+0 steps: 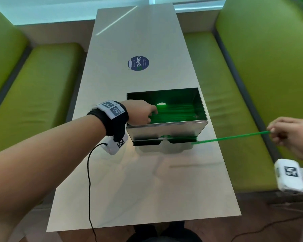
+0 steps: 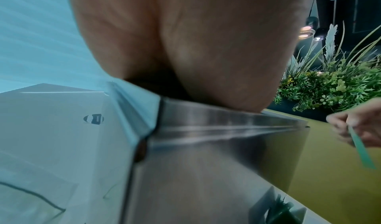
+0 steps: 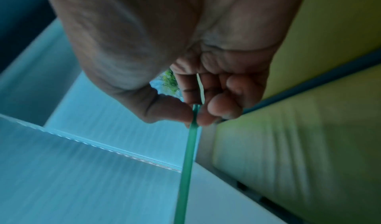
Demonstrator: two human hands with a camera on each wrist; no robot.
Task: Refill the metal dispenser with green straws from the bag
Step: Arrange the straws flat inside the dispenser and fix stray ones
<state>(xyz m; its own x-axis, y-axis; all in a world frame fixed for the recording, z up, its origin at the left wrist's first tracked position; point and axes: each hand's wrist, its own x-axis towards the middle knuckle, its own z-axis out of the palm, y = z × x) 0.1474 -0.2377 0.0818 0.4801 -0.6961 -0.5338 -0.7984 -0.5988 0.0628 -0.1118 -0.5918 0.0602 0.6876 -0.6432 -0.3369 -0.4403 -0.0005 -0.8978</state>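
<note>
The open-topped metal dispenser stands on the table with a layer of green straws inside. My left hand reaches over its left rim, fingers down on the straws; whether they grip any is hidden. In the left wrist view the palm rests against the dispenser's steel rim. My right hand is off the table's right side and pinches one green straw by its end. The straw's other end lies at the dispenser's front tray. The pinch on the straw shows in the right wrist view. No bag is visible.
A long pale table carries a round blue sticker beyond the dispenser. Green upholstered benches flank both sides. A black cable hangs from my left wrist unit across the table's near left part. Plants stand behind the right bench.
</note>
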